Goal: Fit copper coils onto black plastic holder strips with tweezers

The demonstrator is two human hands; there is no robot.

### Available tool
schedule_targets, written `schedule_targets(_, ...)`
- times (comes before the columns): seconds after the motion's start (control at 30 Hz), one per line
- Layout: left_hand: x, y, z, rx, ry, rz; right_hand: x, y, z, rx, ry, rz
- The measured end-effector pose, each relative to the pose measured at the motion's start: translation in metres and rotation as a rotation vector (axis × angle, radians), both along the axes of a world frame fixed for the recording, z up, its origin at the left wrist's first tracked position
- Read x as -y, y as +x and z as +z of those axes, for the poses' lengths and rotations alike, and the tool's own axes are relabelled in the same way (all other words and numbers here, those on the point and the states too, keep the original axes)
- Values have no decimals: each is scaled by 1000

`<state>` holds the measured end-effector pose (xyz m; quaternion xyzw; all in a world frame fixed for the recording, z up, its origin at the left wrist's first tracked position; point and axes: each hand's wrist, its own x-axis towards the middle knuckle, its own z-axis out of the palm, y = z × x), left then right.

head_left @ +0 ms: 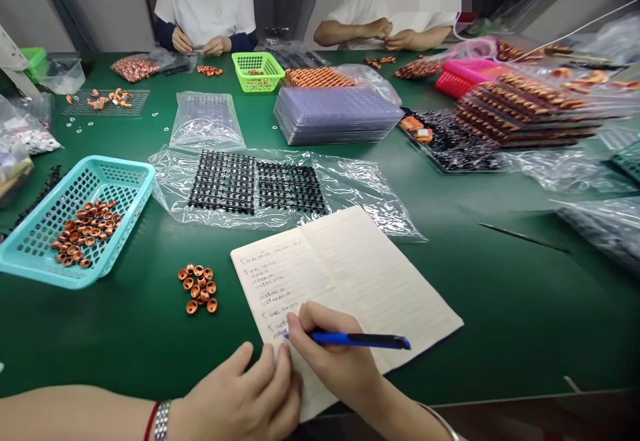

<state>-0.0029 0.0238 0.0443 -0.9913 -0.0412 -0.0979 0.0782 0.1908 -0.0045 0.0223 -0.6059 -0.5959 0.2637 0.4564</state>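
Pen (367, 339) sits pinched in the right grip (340, 364), tip at the written page (295, 274) of the open notebook (390, 281) on the counter (505, 294); the left grip (247, 391), slack and unclenched, rests at that page's edge.

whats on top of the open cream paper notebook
On the notebook, handwritten lines show on the left page. Over its near part are the right hand, a slim blue-and-black pen in its grip, and the left hand. Any writing beneath them is covered.
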Motion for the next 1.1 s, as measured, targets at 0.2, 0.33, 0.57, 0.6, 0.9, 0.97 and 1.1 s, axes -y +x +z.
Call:
schedule_targets(0.2, -1, 1, 0, 0, -7, -11, 2, 0, 0, 10, -3, -8)
schedule_targets(0.33, -1, 0, 0, -6, -2, -16, 3, 2, 1, 5, -13, -33)
schedule_targets(0.57, -1, 1, -2, 11, 0, -10, 2, 2, 1, -54, -62, -41)
schedule_targets(0.6, -1, 1, -2, 12, -1, -11, 2, 1, 1, -68, -72, -45)
schedule_targets(0.9, -2, -1, -1, 16, -9, -5, -9, 14, 8, -372, -203, -162)
schedule_targets(0.97, -2, -1, 0, 9, -13, -3, -16, 23, 11, -457, -245, -160)
schedule_targets(1.1, -3, -2, 1, -15, -16, -8, -31, 43, 22, -504, -256, -131)
